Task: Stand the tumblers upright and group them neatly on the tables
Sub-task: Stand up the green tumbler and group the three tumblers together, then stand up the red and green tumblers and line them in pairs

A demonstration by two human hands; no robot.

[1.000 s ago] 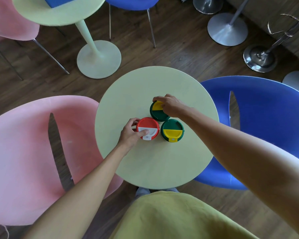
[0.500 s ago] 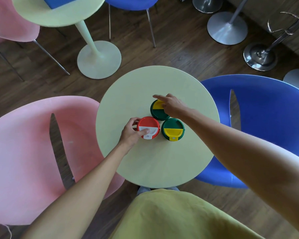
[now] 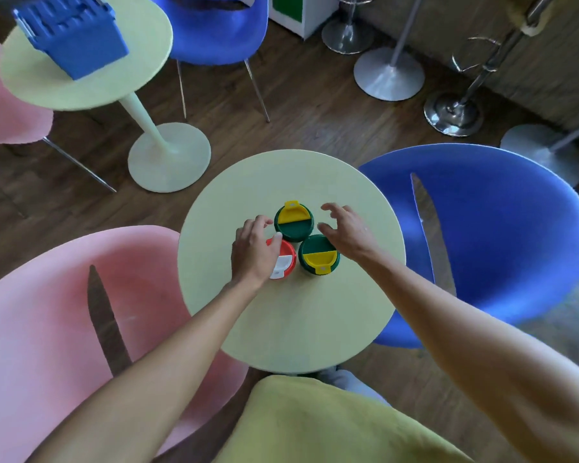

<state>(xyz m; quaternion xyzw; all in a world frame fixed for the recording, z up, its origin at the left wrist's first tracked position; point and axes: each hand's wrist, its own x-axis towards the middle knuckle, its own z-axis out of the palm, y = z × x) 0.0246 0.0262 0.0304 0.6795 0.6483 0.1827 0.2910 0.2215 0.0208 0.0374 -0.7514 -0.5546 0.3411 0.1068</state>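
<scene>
On the round pale-green tabletop (image 3: 291, 322) we see three tumblers standing upright in a tight triangular cluster near its centre: a green tumbler with a yellow flip lid at the far side (image 3: 294, 221), a second green tumbler with a yellow flip lid at the near right (image 3: 318, 254), and a red tumbler with a white flip lid at the near left (image 3: 285, 260). Our left hand (image 3: 254, 250) rests partly over the red tumbler, fingers loosely curled, not clamped around it. Our right hand (image 3: 346, 227) hovers beside both green tumblers, fingers spread wide, holding nothing.
</scene>
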